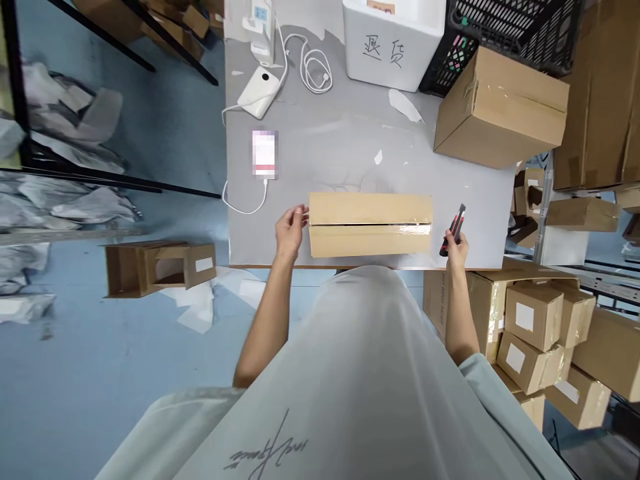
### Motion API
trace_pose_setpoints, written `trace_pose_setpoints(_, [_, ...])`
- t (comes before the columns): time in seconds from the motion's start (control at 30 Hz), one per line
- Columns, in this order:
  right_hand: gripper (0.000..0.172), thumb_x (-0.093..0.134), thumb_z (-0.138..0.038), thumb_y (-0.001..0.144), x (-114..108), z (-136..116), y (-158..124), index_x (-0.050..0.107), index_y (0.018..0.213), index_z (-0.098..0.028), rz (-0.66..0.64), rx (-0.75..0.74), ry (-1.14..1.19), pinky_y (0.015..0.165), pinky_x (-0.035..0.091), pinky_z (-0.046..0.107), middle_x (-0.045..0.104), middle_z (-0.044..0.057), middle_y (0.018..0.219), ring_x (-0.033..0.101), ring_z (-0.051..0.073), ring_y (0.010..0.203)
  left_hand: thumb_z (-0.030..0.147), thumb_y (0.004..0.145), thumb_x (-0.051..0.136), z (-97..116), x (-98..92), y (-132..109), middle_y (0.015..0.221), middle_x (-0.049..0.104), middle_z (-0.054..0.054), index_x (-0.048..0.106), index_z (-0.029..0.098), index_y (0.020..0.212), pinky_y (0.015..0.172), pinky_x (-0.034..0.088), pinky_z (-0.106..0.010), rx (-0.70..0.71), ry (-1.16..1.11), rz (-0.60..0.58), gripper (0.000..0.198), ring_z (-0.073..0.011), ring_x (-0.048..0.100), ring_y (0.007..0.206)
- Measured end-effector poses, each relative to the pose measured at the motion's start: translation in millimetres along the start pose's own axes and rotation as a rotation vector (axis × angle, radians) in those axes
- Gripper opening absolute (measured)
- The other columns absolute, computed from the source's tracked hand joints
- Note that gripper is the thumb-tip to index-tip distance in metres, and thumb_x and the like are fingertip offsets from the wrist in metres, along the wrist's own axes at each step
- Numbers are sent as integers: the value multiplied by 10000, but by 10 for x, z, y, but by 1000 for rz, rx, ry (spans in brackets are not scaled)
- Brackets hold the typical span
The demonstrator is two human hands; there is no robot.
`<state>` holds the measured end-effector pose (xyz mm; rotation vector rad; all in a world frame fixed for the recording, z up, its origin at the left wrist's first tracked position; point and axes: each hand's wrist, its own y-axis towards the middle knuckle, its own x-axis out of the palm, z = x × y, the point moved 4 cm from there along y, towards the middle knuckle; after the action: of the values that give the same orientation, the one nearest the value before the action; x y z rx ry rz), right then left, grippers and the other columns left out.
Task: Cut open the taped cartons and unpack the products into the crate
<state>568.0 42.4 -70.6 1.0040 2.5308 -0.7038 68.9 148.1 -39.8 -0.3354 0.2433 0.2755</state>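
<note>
A long flat cardboard box (370, 223) lies on the grey table (325, 153) near its front edge, with a slit running along its taped seam. My left hand (291, 230) rests against the box's left end, fingers curled on the corner. My right hand (456, 248) is just right of the box, closed around a red and black utility knife (453, 230) that points away from me.
On the table sit a phone (264, 153) on a cable, a white power bank (259, 92), a white foam box (393, 40), a black crate (510, 27) and a larger carton (500, 107). Stacked cartons (540, 333) stand at right, an open carton (160, 267) on the floor at left.
</note>
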Motion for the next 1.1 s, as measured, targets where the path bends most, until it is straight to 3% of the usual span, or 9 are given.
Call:
trace_pose_setpoints(0.17, [431,798,-632,826,284,387,229,595,802,-252,-42,93,-153,634,464,290,491,-76,645,505,168,688,643,1118,675,590,-226,-446,1382,827,-139,794,224,1350,1186,611,-475,375,186,20,493,-287,784,1308])
trace_pose_setpoints(0.27, [400,780,-611,840,322,444,215,658,869,-231,-45,78,-214,709,536,339,574,-28,688,605,233,781,559,1152,648,967,8,-821,1380,828,-122,798,252,1362,1201,583,-504,599,403,-107,401,-301,760,1327])
trace_pose_setpoints(0.33, [406,758,-574,866,271,380,227,718,970,-184,-34,43,-243,842,591,401,717,78,863,685,293,936,506,1159,643,1074,236,-990,1387,827,-129,797,257,1374,1195,568,-530,675,527,-218,363,-319,747,1329])
trace_pose_setpoints(0.4, [451,713,-543,915,201,208,243,753,1123,-145,-35,-16,-242,995,606,446,791,190,1154,720,320,1114,476,1159,637,1082,436,-1081,1416,816,-146,795,250,1390,1182,559,-553,708,627,-309,359,-342,729,1340])
trace_pose_setpoints(0.47, [480,655,-538,995,170,-113,218,763,1270,-160,-109,-185,-198,1096,601,469,779,212,1377,725,314,1244,463,1160,628,1047,576,-1120,1445,802,-163,793,238,1396,1191,544,-572,723,700,-365,365,-359,712,1349])
trace_pose_setpoints(0.6, [422,680,-570,1099,267,-1014,-90,796,1372,-271,-460,-789,-164,1217,567,563,780,155,1482,690,342,1418,434,1163,609,994,717,-1140,1447,783,-175,784,234,1416,1254,498,-604,736,790,-426,367,-369,696,1351])
trace_pose_setpoints(0.7, [377,748,-539,1091,425,-1488,-308,814,1367,-291,-685,-1058,-352,1298,498,634,751,153,1557,631,395,1519,419,1124,667,989,764,-1148,1485,746,-191,766,237,1459,1256,505,-628,741,824,-449,394,-398,672,1391])
trace_pose_setpoints(0.93, [375,710,-357,1104,649,-1773,-309,783,1442,-213,-836,-1290,-724,1277,500,651,723,205,1595,574,450,1588,452,1061,788,975,827,-1234,1641,602,-285,621,163,1594,1278,490,-652,734,881,-459,629,-458,557,1552])
trace_pose_setpoints(1.1, [363,664,-332,1122,688,-1839,-291,786,1421,-166,-850,-1372,-848,1220,538,631,738,237,1570,633,453,1524,397,968,918,992,896,-1179,1754,458,-313,667,187,1353,1306,427,-710,725,884,-382,505,-507,403,1683])
